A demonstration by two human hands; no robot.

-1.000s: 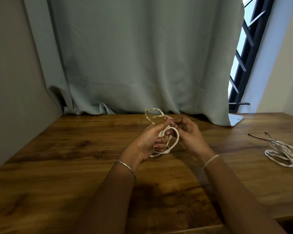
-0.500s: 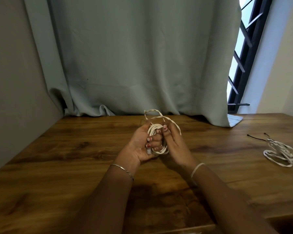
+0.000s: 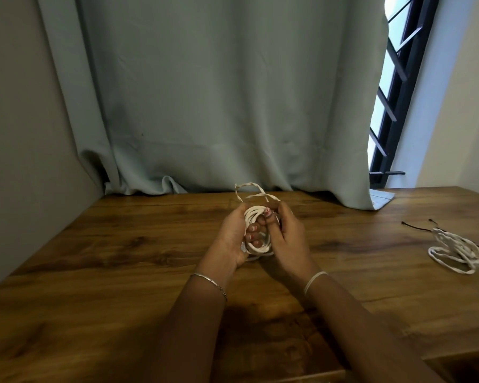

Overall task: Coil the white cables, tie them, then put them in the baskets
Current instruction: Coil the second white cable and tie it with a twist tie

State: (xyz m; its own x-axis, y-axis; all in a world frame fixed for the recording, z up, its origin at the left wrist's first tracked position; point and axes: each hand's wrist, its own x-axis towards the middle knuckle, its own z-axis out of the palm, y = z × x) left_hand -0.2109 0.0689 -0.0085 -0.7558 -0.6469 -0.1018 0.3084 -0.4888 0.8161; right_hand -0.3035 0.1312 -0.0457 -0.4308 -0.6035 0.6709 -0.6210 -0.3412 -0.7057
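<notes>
A coiled white cable (image 3: 256, 244) stands upright between my hands above the middle of the wooden table (image 3: 122, 258). My left hand (image 3: 233, 239) grips the coil, its fingers curled through the loops. On the coil's right side my right hand (image 3: 286, 236) pinches it, thumb near the top. A thin white twist tie (image 3: 250, 189) loops up above the coil. A second white cable (image 3: 454, 251) lies in a loose heap on the table at the right, away from both hands. No basket is in view.
Thin black ties (image 3: 418, 226) lie by the loose cable at the right. A grey-green curtain (image 3: 219, 106) hangs behind the table's far edge, with a window (image 3: 390, 106) at the right. A grey wall (image 3: 25, 134) borders the left side.
The coil has turned from a wide flat loop into a tighter upright bundle. Both hands closed in around it, and my right hand shifted to its right side.
</notes>
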